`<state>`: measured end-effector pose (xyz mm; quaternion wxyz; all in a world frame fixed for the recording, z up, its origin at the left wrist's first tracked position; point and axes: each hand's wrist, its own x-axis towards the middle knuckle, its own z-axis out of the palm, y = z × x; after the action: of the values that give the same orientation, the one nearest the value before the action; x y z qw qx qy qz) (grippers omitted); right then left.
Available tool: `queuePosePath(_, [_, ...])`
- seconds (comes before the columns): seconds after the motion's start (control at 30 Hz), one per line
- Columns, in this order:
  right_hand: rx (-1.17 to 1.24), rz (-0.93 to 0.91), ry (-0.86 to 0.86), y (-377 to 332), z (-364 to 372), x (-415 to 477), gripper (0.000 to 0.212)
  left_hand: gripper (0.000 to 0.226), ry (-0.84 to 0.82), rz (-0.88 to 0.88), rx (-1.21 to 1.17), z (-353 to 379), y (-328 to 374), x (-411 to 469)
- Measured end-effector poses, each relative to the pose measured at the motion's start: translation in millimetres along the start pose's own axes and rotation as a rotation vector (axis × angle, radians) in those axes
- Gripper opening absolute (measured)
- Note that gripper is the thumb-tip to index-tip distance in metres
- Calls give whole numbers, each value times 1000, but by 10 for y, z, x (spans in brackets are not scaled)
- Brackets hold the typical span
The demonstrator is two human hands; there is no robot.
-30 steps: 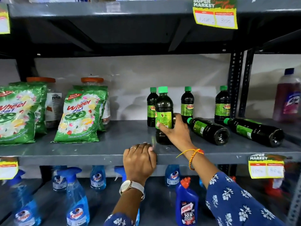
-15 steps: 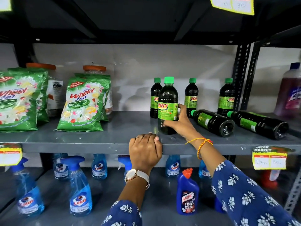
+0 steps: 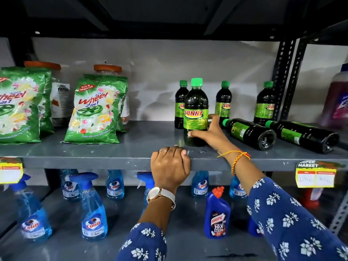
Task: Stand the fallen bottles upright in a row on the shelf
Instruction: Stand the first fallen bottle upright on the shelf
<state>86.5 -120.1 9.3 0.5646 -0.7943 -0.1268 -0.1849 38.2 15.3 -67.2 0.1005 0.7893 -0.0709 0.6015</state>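
Observation:
A dark bottle with a green cap and a "SUNNY" label point(image 3: 195, 110) stands upright near the front of the grey shelf point(image 3: 113, 157). My right hand point(image 3: 209, 134) wraps around its lower part. Three more such bottles stand upright at the back: one behind it point(image 3: 179, 104), one to its right point(image 3: 223, 102) and one further right point(image 3: 264, 104). Two bottles lie on their sides, caps pointing left: the nearer point(image 3: 248, 132) and the far right one point(image 3: 303, 136). My left hand point(image 3: 170, 164) grips the shelf's front edge.
Green "Wheel" detergent bags point(image 3: 96, 110) and orange-lidded jars point(image 3: 107, 70) fill the shelf's left half. A purple bottle point(image 3: 337, 97) stands beyond the black upright post point(image 3: 282, 72). Blue spray bottles point(image 3: 93, 210) and a Harpic bottle point(image 3: 217, 213) stand on the lower shelf.
The held bottle has turned so its SUNNY label faces front, and my right hand has shifted lower on it. The camera has tilted down and moved closer. My left hand stays on the edge.

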Motion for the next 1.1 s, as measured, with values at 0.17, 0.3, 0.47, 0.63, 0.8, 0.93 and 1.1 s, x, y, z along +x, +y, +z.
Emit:
queuePosePath(0.17, [-5, -8, -2, 9, -3, -3, 57, 31, -4, -3, -3, 0, 0, -3])
queuePosePath(0.3, [58, 34, -29, 3, -14, 11, 61, 32, -37, -12, 1, 4, -4, -5])
queuePosePath(0.47, [22, 30, 0, -18, -13, -18, 54, 33, -73, -11, 0, -3, -8, -5])
queuePosePath(0.63, [-28, 18, -1, -51, -63, -97, 41, 34, -101, -13, -1, -30, -3, -3])
queuePosePath(0.8, [-44, -51, -24, -115, -133, -337, 42, 37, -122, -24, -1, -65, 12, 6])
queuePosePath(0.93, [-56, -86, -24, -130, -142, -443, 49, 37, -131, -22, 10, -65, 12, -3])
queuePosePath(1.1, [-45, -88, -17, -135, -137, -487, 51, 36, -112, -20, 11, -68, 20, -9])
